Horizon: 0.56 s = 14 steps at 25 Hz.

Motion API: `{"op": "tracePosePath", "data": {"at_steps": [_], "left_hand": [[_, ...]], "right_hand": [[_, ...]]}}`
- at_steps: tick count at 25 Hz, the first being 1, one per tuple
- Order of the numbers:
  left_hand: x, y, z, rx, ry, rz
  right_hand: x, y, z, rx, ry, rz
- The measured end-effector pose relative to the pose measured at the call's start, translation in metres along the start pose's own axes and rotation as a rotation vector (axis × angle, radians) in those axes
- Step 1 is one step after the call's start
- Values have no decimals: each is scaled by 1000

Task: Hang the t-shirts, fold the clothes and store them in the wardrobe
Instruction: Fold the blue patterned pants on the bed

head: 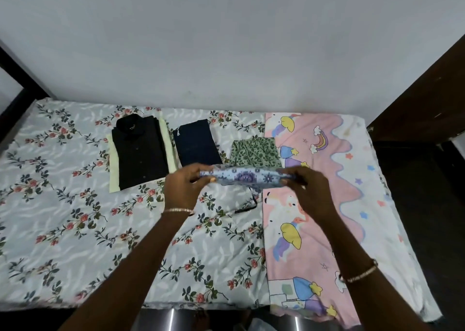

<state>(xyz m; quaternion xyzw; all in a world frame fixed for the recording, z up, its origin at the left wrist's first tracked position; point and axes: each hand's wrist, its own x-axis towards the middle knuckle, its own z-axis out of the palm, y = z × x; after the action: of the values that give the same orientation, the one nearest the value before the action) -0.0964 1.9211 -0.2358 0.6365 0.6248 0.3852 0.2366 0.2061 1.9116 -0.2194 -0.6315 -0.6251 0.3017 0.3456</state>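
A folded light blue patterned garment [247, 177] is held flat above the bed between both hands. My left hand [182, 188] grips its left end, and my right hand [308, 192] grips its right end. A dark drawstring [247, 206] dangles under it. Behind the hands, three folded piles lie in a row on the bed: a black shirt [139, 152] on top of a pale yellow garment [113, 177], a dark navy garment [196, 143], and a green leaf-print garment [255, 153].
The bed carries a floral sheet [63, 204], with a pink cartoon blanket [314, 230] spread over its right part. A plain wall stands behind the bed. A dark wooden panel [422, 99] rises at the right. Bare feet show below the bed's near edge.
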Motion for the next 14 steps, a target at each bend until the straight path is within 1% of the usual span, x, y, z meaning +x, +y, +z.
{"op": "tracePosePath", "data": {"at_steps": [2,6,8,11,14], "left_hand": [[-44,-24,10,1,-27,-45],[-131,-79,29,-26,-178,-200],[-163,-104,36,-36,-247,-262],[-199,-133,43,-9,-321,-235],[-213,-157,49,-79,-373,-177]], "right_hand": [[-42,30,21,-4,-26,20],[-124,96,72,-69,-112,143],[-156,118,93,-84,-157,179],[-189,137,113,-107,-224,204],[-202,149,126,-77,-298,198]]}}
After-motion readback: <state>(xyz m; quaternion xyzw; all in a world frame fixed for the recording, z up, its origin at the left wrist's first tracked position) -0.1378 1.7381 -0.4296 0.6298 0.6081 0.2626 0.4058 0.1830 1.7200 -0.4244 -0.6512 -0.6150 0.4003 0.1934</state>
